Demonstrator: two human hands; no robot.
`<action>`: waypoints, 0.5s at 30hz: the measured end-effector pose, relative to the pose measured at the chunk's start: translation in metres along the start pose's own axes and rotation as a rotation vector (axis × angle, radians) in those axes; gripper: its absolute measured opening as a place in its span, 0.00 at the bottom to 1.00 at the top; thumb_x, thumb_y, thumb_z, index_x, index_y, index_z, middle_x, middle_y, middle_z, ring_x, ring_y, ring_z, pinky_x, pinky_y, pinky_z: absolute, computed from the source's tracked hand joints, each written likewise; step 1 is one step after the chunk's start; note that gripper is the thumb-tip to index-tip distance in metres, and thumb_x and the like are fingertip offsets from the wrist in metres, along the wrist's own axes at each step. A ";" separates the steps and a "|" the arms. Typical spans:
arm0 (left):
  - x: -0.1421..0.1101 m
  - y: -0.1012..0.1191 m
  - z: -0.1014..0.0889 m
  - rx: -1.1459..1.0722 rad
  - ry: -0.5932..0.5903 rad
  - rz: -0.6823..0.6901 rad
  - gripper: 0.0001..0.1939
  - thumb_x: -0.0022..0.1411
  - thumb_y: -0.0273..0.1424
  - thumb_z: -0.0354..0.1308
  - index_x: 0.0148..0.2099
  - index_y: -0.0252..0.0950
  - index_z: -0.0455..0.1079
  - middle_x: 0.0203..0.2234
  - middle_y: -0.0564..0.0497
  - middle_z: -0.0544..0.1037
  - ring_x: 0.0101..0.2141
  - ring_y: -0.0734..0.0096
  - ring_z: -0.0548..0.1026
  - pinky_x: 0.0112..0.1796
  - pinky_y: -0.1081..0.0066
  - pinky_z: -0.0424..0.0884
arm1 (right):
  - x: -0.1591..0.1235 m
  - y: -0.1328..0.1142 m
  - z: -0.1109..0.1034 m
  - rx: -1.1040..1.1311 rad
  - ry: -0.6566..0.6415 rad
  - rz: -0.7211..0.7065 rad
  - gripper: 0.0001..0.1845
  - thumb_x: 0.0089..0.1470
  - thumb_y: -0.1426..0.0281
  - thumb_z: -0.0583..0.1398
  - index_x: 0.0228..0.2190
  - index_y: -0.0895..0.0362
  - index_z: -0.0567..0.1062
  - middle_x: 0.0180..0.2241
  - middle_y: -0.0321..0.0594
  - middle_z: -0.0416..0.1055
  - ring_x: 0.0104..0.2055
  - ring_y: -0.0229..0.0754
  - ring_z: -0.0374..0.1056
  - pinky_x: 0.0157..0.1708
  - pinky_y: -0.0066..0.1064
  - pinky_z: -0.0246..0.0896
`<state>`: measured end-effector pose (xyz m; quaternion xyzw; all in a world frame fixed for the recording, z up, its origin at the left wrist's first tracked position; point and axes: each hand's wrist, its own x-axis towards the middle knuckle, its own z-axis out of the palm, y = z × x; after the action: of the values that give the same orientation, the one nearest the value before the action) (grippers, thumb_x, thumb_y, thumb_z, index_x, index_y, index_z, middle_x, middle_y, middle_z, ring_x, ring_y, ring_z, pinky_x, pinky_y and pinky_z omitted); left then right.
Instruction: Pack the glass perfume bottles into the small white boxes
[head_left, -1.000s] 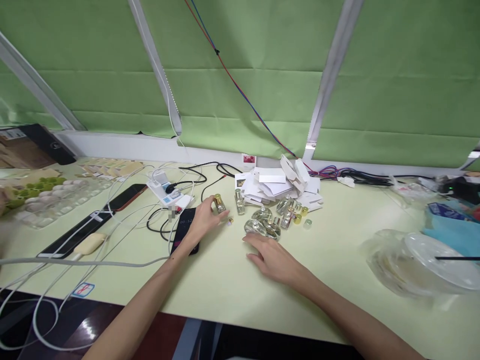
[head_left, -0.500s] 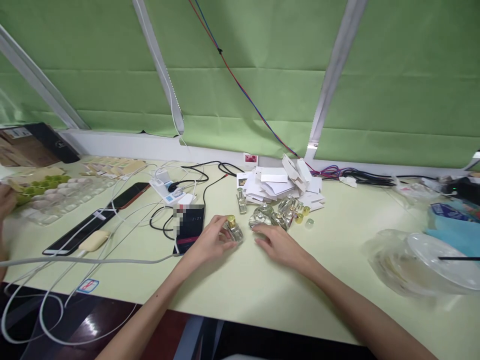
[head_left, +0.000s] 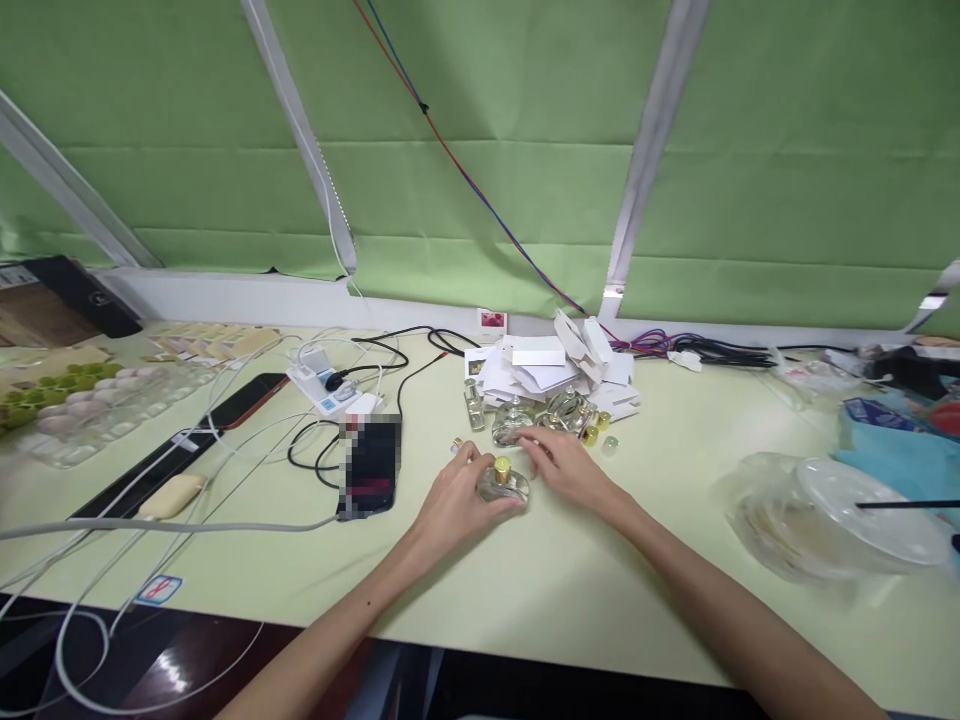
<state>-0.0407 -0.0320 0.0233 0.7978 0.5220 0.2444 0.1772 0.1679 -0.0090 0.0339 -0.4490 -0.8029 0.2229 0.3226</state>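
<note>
A clear glass perfume bottle with a gold cap stands upright on the table, the fingers and thumb of my left hand around it. My right hand is just to its right, fingers bent and apart, with nothing visible in them. Its fingertips reach the edge of a rounded glass bottle in the group; whether they touch it I cannot tell. More glass bottles lie close behind that hand. A slim bottle stands to the left of the group. Small gold caps and a pale green cap lie to the right.
White paper boxes are piled behind the bottles. A phone, a power strip and tangled cables lie on the left, beyond them a clear tray of green and pale pieces. A lidded container in plastic stands at the right.
My left hand has brought the gold-capped bottle rightward and nearer, turning it upright beside my right hand. My right hand has shifted slightly. Another person's hand at the left edge has gone from view.
</note>
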 end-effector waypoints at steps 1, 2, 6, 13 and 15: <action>0.001 0.001 0.004 0.019 0.009 0.000 0.22 0.53 0.50 0.68 0.38 0.36 0.74 0.34 0.51 0.68 0.30 0.65 0.72 0.33 0.65 0.70 | -0.001 -0.006 -0.003 -0.025 0.037 0.008 0.19 0.70 0.65 0.47 0.44 0.56 0.76 0.35 0.41 0.80 0.35 0.42 0.74 0.40 0.33 0.65; 0.003 0.002 0.008 0.027 0.017 0.001 0.22 0.54 0.51 0.67 0.38 0.36 0.74 0.33 0.51 0.68 0.29 0.66 0.71 0.32 0.65 0.69 | -0.002 -0.013 -0.006 -0.065 0.068 0.008 0.20 0.71 0.64 0.47 0.39 0.56 0.76 0.33 0.40 0.79 0.34 0.42 0.73 0.37 0.32 0.63; 0.013 0.011 0.021 -0.016 0.052 0.008 0.16 0.57 0.45 0.65 0.37 0.38 0.75 0.31 0.51 0.68 0.30 0.66 0.71 0.30 0.67 0.67 | -0.003 -0.039 -0.015 -0.361 -0.039 0.020 0.23 0.69 0.54 0.50 0.32 0.55 0.74 0.28 0.39 0.76 0.28 0.42 0.71 0.26 0.29 0.52; 0.025 0.023 0.024 -0.220 0.089 0.072 0.05 0.59 0.32 0.61 0.31 0.36 0.75 0.34 0.50 0.75 0.31 0.70 0.72 0.32 0.70 0.66 | -0.001 -0.042 -0.018 -0.572 -0.059 0.051 0.16 0.69 0.62 0.52 0.36 0.58 0.74 0.32 0.44 0.77 0.28 0.43 0.70 0.25 0.29 0.45; 0.025 0.022 0.026 -0.280 0.088 0.083 0.06 0.59 0.29 0.60 0.30 0.36 0.74 0.29 0.52 0.76 0.29 0.71 0.71 0.31 0.71 0.65 | 0.001 -0.040 -0.021 -0.569 -0.085 0.026 0.14 0.69 0.64 0.53 0.35 0.58 0.74 0.31 0.44 0.75 0.27 0.42 0.69 0.25 0.29 0.44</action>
<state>-0.0008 -0.0180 0.0195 0.7747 0.4564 0.3565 0.2537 0.1596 -0.0266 0.0743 -0.5219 -0.8402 0.0110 0.1469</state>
